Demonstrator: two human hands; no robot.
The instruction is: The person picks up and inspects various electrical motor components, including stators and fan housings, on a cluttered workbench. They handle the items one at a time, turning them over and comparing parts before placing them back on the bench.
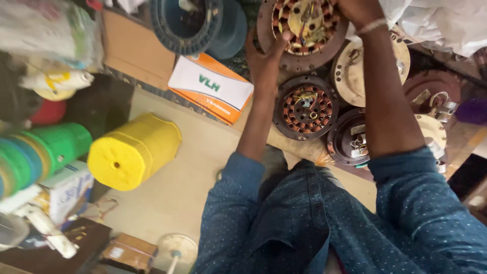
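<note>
Both hands (266, 56) up, arms extended, gripping motor stator (303, 25).

yel drum (133, 151) | org/wht box (210, 87) | grn spool (61, 143) | blue reel (185, 23)

**Colours on the workshop floor**

The motor (303, 31) shows copper coils in a brown rim. The sleeves (324, 218) are blue with fine pale dots. The drum (133, 150) is yellow, the box (210, 87) white and orange, the spool (63, 142) green, the floor (187, 167) beige.
</note>
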